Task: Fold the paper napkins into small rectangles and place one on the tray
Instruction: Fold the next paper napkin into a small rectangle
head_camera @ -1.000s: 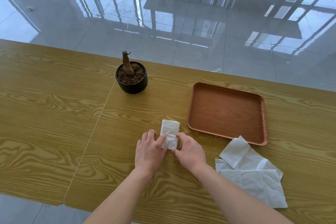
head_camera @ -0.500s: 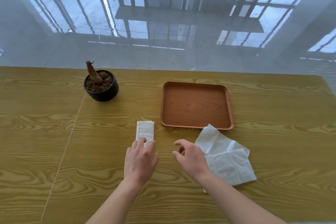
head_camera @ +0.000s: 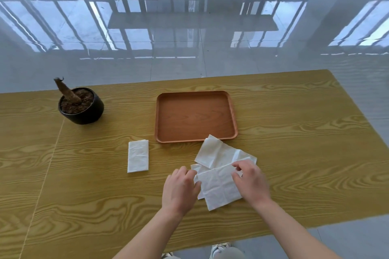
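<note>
Napkin unfolded, unprinted; left hand and right hand fingers pinching its edges.

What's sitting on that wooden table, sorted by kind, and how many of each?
Folded napkin: 1
Loose napkins, overlapping, at least 2; exact number unclear
Tray: 1
Plant pot: 1
Total: at least 5 things, with the left hand and right hand on the top loose napkin.

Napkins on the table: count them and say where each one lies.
3 visible: a folded napkin left of the tray; an unfolded napkin at its near rim; the top napkin between both hands. More may hide underneath.
</note>
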`<move>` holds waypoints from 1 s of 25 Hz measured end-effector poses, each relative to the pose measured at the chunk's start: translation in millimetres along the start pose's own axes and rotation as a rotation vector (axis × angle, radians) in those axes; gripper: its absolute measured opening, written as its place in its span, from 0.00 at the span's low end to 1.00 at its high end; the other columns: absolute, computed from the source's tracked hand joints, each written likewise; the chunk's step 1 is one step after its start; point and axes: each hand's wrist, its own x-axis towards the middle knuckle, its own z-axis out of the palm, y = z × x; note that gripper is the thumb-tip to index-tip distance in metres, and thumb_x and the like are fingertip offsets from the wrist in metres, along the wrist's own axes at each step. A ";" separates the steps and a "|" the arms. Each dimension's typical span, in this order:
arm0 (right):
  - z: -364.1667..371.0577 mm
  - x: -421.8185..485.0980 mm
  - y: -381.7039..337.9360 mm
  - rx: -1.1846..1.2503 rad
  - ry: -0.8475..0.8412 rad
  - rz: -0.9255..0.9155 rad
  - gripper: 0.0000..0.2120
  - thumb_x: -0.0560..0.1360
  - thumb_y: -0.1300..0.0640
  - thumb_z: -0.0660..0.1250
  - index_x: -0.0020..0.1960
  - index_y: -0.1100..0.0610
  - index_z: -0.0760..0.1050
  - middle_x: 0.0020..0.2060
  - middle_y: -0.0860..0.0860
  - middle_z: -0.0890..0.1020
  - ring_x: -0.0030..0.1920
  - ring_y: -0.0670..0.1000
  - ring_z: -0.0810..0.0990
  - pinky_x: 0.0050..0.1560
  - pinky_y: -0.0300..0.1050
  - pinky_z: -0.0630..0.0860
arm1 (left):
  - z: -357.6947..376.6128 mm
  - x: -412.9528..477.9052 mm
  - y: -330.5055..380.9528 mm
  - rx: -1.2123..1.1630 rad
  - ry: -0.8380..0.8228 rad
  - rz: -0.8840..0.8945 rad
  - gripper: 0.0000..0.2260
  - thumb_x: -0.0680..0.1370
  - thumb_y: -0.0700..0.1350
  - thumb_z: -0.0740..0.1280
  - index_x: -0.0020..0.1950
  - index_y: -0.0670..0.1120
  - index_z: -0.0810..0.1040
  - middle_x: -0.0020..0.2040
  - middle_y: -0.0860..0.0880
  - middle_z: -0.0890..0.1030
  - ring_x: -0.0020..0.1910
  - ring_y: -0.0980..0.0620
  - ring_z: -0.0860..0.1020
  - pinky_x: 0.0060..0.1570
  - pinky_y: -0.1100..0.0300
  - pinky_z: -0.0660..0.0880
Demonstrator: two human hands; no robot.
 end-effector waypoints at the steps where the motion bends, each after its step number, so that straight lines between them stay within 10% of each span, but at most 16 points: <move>1: -4.0 4.2 5.2 -0.065 -0.013 -0.056 0.13 0.77 0.57 0.70 0.61 0.52 0.80 0.55 0.46 0.81 0.57 0.51 0.79 0.49 0.46 0.78 | 1.8 5.2 6.4 0.010 -0.001 0.007 0.13 0.78 0.56 0.63 0.59 0.52 0.77 0.48 0.53 0.76 0.46 0.51 0.73 0.46 0.57 0.72; 12: -9.1 36.0 19.4 -0.404 -0.214 -0.480 0.14 0.79 0.61 0.60 0.62 0.53 0.75 0.57 0.48 0.77 0.60 0.53 0.71 0.59 0.48 0.75 | 19.7 31.5 27.6 0.161 -0.065 -0.013 0.17 0.74 0.61 0.70 0.56 0.52 0.77 0.51 0.53 0.74 0.50 0.51 0.72 0.48 0.56 0.71; 25: -15.6 24.8 21.1 -0.351 0.000 -0.508 0.05 0.74 0.60 0.72 0.40 0.54 0.84 0.37 0.47 0.82 0.43 0.52 0.75 0.43 0.47 0.75 | 19.9 26.8 26.8 -0.053 -0.021 0.058 0.03 0.76 0.49 0.69 0.46 0.50 0.78 0.47 0.55 0.77 0.47 0.51 0.70 0.49 0.57 0.70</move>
